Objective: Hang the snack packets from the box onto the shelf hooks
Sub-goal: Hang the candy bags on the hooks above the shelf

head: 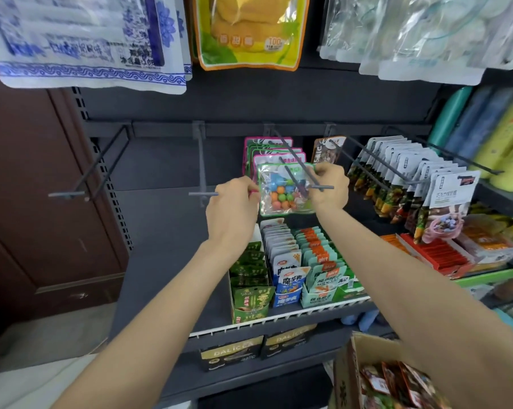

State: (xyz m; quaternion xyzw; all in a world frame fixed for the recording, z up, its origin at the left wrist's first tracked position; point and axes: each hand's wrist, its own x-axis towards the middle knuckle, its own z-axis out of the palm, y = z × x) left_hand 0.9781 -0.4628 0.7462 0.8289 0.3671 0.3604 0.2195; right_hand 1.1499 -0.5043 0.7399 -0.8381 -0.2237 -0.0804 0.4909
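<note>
— So we've got the candy packet (284,188) at the tip of the double-prong hook (305,172), our left hand (233,206) pinching its left edge, right hand (330,185) pinching the top right corner.

— Right; we should keep it level, line the hang hole up with the prongs, then slide it back to the hung packets (274,152). More wait in the cardboard box (348,376).

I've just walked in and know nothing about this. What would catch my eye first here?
Dead centre, the left hand and right hand pinch a clear packet of coloured candy balls at the tip of a shelf hook. At bottom right sits an open cardboard box of more snack packets, and two bare hooks jut out at left.
</note>
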